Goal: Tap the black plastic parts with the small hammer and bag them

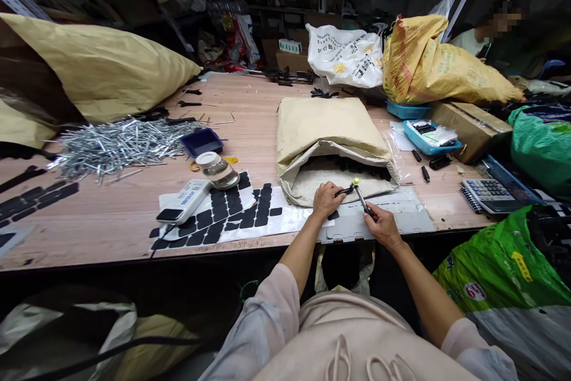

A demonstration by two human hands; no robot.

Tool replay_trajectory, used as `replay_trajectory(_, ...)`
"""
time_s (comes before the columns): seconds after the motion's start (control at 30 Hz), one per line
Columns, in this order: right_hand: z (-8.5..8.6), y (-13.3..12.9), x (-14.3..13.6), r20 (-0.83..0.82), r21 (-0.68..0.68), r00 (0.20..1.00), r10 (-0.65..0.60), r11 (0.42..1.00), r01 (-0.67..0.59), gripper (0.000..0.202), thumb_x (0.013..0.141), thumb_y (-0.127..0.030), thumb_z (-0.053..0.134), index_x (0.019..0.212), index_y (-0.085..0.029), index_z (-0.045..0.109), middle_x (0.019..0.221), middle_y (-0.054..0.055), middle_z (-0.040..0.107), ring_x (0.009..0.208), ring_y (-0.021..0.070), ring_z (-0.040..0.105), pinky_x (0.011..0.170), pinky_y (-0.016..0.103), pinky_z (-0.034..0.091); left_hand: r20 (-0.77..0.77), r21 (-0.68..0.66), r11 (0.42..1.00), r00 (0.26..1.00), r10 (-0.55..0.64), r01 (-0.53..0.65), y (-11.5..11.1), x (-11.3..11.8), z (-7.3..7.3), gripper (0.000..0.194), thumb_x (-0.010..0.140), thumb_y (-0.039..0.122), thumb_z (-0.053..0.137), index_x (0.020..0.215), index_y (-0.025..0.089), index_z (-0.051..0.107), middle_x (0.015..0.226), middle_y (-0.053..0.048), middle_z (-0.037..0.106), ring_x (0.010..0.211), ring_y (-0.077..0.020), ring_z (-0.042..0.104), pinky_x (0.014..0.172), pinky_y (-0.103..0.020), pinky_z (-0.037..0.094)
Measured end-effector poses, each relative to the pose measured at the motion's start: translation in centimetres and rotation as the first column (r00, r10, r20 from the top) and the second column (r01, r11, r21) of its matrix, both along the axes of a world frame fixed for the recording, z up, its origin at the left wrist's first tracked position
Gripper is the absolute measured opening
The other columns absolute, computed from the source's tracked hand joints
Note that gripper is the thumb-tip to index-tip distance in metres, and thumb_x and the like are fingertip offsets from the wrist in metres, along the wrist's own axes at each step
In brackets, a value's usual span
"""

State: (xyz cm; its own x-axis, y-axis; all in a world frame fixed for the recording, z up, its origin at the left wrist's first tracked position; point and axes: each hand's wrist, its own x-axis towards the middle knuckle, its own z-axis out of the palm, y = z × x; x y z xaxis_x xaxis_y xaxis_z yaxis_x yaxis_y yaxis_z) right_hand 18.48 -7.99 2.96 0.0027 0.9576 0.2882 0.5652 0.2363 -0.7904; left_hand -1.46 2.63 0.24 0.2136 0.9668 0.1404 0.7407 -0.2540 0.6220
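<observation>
My left hand [326, 199] is closed on a small black part [344, 191], just before the mouth of a paper sack. In my right hand [382, 225] is a small hammer [362, 198] with a metal shaft and a yellow-green head. The head is up close to the tip of the black part; whether they touch I cannot tell. Beyond both hands lies the beige paper sack [328, 122], open toward me, with dark pieces inside. Beneath my hands is a grey flat board [401, 214] at the table's front edge.
To the left are a pile of metal rods [120, 146], a dark blue tray [203, 142], a glass jar [217, 172], a white device [190, 200] and sheets of black pads [223, 208]. Rightward are a calculator [488, 195], a carton [470, 125] and a green bag [499, 268]. A person [477, 39] is behind.
</observation>
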Motion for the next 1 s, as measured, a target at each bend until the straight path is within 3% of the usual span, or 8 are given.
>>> replay_trajectory(0.1, 0.3, 0.0, -0.2, -0.019, 0.004, 1.000, -0.012, 1.000, 0.012, 0.045, 0.087, -0.034, 0.060, 0.126, -0.015, 0.071, 0.087, 0.005, 0.076, 0.060, 0.0154, 0.064, 0.062, 0.027, 0.057, 0.013, 0.002, 1.000, 1.000, -0.010, 0.010, 0.1, 0.0, -0.1, 0.023, 0.090, 0.038, 0.067, 0.110, 0.032, 0.077, 0.103, -0.003, 0.064, 0.101, -0.0211, 0.053, 0.091, -0.035, 0.042)
replay_trajectory(0.2, 0.2, 0.0, -0.4, -0.014, 0.054, 0.999, 0.040, 0.998, -0.039, 0.044, 0.086, -0.033, 0.060, 0.125, -0.016, 0.072, 0.094, 0.007, 0.077, 0.068, 0.0174, 0.068, 0.069, 0.030, 0.058, 0.020, 0.005, 1.000, 1.000, -0.006, 0.006, 0.1, 0.0, -0.1, 0.023, 0.089, 0.036, 0.068, 0.110, 0.032, 0.077, 0.102, -0.002, 0.064, 0.099, -0.0206, 0.053, 0.091, -0.034, 0.042)
replay_trajectory(0.33, -0.7, 0.1, -0.6, -0.036, 0.010, 0.995, 0.092, 0.996, -0.091, 0.040, 0.083, -0.032, 0.062, 0.119, -0.018, 0.074, 0.087, 0.005, 0.075, 0.067, 0.0169, 0.066, 0.069, 0.030, 0.058, -0.003, 0.004, 1.000, 1.000, -0.002, 0.002, 0.0, 0.0, 0.0, 0.023, 0.088, 0.036, 0.070, 0.109, 0.032, 0.078, 0.102, -0.002, 0.064, 0.098, -0.0206, 0.052, 0.089, -0.034, 0.042)
replay_trajectory(0.5, -1.8, 0.5, -0.2, -0.365, -0.193, 0.931, 0.011, 0.977, -0.087, 0.049, 0.084, -0.041, 0.065, 0.125, -0.014, 0.068, 0.069, -0.001, 0.066, 0.046, 0.0113, 0.053, 0.046, 0.026, 0.048, -0.002, 0.000, 1.000, 1.000, -0.009, 0.009, 0.0, 0.0, 0.3, 0.022, 0.089, 0.036, 0.068, 0.109, 0.034, 0.078, 0.103, -0.002, 0.064, 0.099, -0.0207, 0.052, 0.091, -0.034, 0.042)
replay_trajectory(0.63, -1.5, 1.2, 0.4, -0.546, -0.212, 0.834, -0.082, 0.976, -0.043, 0.049, 0.079, -0.045, 0.069, 0.116, -0.013, 0.068, 0.067, -0.002, 0.065, 0.044, 0.0108, 0.052, 0.043, 0.025, 0.045, 0.027, 0.013, 0.999, 0.999, -0.036, 0.035, -0.5, -0.2, 1.3, 0.022, 0.090, 0.036, 0.067, 0.108, 0.032, 0.079, 0.103, -0.003, 0.064, 0.101, -0.0214, 0.053, 0.093, -0.035, 0.044)
replay_trajectory(0.7, -1.2, 1.5, 0.7, -0.600, -0.226, 0.790, -0.130, 0.974, -0.010, 0.046, 0.078, -0.046, 0.069, 0.111, -0.013, 0.068, 0.068, -0.001, 0.066, 0.044, 0.0107, 0.052, 0.040, 0.024, 0.042, 0.045, 0.051, 0.995, 0.995, -0.086, 0.084, -1.8, -0.5, 2.0, 0.021, 0.090, 0.037, 0.068, 0.106, 0.031, 0.080, 0.106, -0.005, 0.065, 0.105, -0.0227, 0.053, 0.095, -0.037, 0.044)
replay_trajectory(0.8, -1.0, 1.7, 0.8, -0.640, -0.243, 0.748, -0.175, 0.970, 0.019, 0.043, 0.078, -0.047, 0.068, 0.106, -0.014, 0.067, 0.068, 0.000, 0.066, 0.045, 0.0107, 0.052, 0.038, 0.022, 0.039, 0.047, 0.118, 0.975, 0.980, -0.195, 0.188, -5.8, -1.0, 2.5, 0.020, 0.088, 0.039, 0.070, 0.102, 0.030, 0.080, 0.115, -0.007, 0.066, 0.114, -0.0257, 0.053, 0.102, -0.042, 0.042)
replay_trajectory(1.0, -1.3, 1.7, 0.6, -0.624, -0.236, 0.770, -0.136, 0.972, -0.020, 0.047, 0.078, -0.049, 0.068, 0.110, -0.014, 0.066, 0.068, -0.001, 0.065, 0.044, 0.0103, 0.051, 0.037, 0.022, 0.038, -0.002, 0.215, 0.900, 0.921, -0.389, 0.380, -15.3, -1.6, 0.8, 0.019, 0.086, 0.037, 0.072, 0.104, 0.033, 0.078, 0.128, -0.007, 0.062, 0.124, -0.0273, 0.051, 0.109, -0.046, 0.041)
